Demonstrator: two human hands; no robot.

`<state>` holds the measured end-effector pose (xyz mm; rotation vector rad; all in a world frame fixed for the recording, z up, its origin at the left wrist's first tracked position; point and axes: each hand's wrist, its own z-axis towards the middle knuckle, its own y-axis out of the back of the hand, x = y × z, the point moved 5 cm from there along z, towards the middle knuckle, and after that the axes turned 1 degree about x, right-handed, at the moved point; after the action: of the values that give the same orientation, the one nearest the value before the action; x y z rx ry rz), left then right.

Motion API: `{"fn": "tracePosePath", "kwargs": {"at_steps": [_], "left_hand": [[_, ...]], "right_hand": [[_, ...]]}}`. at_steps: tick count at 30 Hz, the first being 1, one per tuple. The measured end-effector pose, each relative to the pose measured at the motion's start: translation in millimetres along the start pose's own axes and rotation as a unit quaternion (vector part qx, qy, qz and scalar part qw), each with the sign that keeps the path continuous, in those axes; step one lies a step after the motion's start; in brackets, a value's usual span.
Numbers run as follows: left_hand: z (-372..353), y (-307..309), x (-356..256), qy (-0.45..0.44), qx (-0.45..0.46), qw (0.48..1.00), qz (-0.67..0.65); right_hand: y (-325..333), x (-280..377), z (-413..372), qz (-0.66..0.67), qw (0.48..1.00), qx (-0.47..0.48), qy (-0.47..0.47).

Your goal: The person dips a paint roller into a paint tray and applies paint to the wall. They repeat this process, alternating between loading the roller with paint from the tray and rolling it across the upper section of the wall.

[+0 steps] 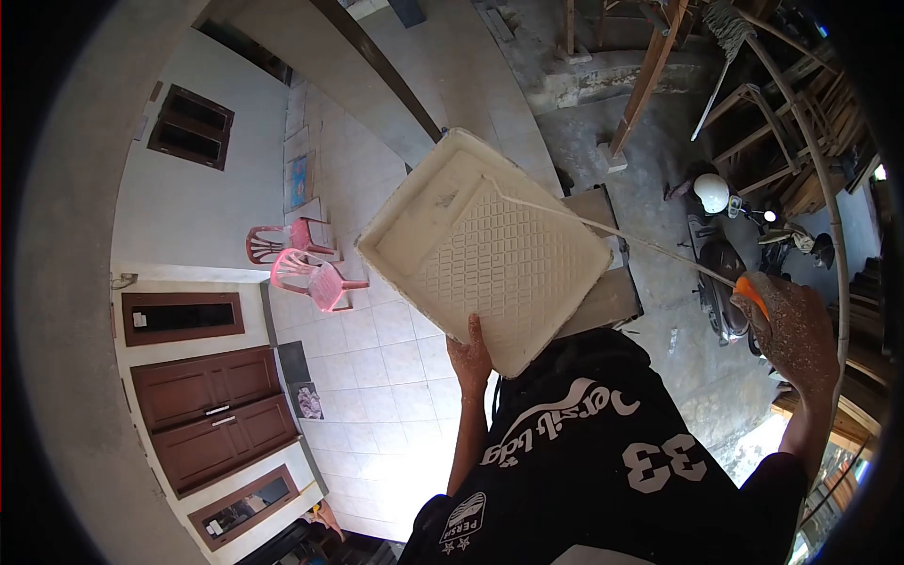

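Observation:
A cream-coated paint tray (527, 273) with a ribbed grid floor is held out in front of my body. My left hand (470, 360) grips its near edge, thumb over the rim and the other fingers hidden beneath. Out to the right, my right hand (796, 325), speckled with paint, is closed around the orange handle (750, 294) of a thin paint roller frame. The frame's long rod (650, 245) is cream-coated and reaches across to the tray, its bent end over the upper part of the tray floor. No roller sleeve shows on it.
Below the tray is a brown board-like surface (603, 306). Pink plastic chairs (320, 282) stand on white tiles at left, near brown doors (212, 414). At right are a parked motorbike (723, 273), a white helmet (712, 193), a long curved pole (829, 179) and stacked timber (838, 141).

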<state>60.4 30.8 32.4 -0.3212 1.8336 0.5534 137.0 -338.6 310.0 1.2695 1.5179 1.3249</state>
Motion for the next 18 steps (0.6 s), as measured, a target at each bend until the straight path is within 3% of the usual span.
{"fn": "tracePosePath", "kwargs": {"at_steps": [7,15,18], "left_hand": [[1.3,2.1,8.2,-0.001,-0.008,1.000,0.021],[1.9,1.8,7.2,-0.006,0.001,1.000,0.024],[-1.7,-0.5,-0.6,0.009,0.000,1.000,0.014]], "right_hand": [[39.5,20.0,-18.9,-0.144,0.989,-0.001,-0.034],[70.1,-8.7,-64.1,-0.145,0.976,-0.146,-0.078],[79.3,7.4,-60.8,-0.152,0.965,-0.208,-0.040]]}}
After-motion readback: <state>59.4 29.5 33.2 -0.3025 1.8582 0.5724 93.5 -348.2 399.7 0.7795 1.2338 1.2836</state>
